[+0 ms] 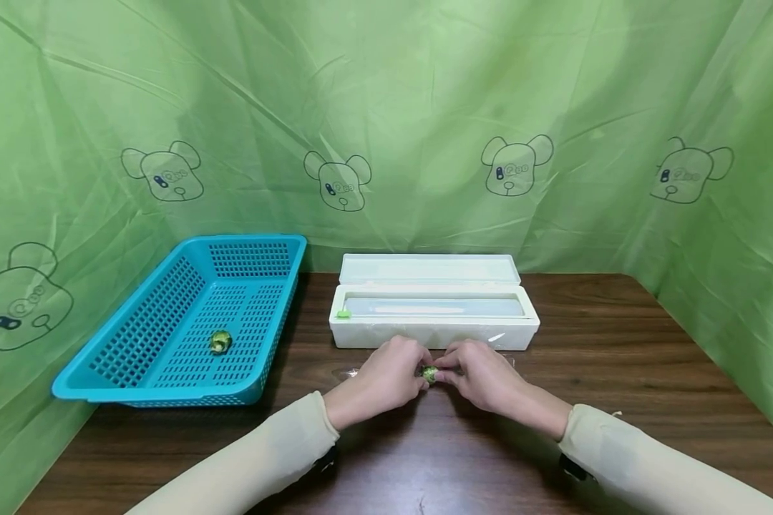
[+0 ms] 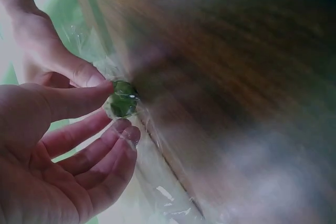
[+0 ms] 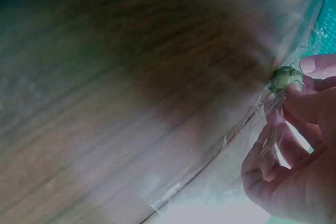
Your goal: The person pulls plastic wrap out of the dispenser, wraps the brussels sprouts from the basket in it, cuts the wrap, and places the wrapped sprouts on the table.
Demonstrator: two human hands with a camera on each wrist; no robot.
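Both hands meet at a small round green vegetable, seemingly a Brussels sprout (image 1: 429, 374), just in front of a white cling film box (image 1: 434, 336). My left hand (image 1: 391, 368) pinches the sprout from the left, its thumb on the near side in the left wrist view. From the other side my right hand (image 1: 479, 373) pinches it with thumb and fingertips. Clear cling film (image 3: 210, 169) lies around the sprout and stretches toward the box in the right wrist view. In the left wrist view, film also clings near the left fingertips (image 2: 130, 134).
A blue plastic basket (image 1: 63, 384) stands on the left of the brown wooden table (image 1: 618, 343). In it lies another green sprout (image 1: 220, 342) with a shiny surface. The box's lid (image 1: 429, 270) stands raised at the back. Green printed cloth (image 1: 425, 86) hangs behind.
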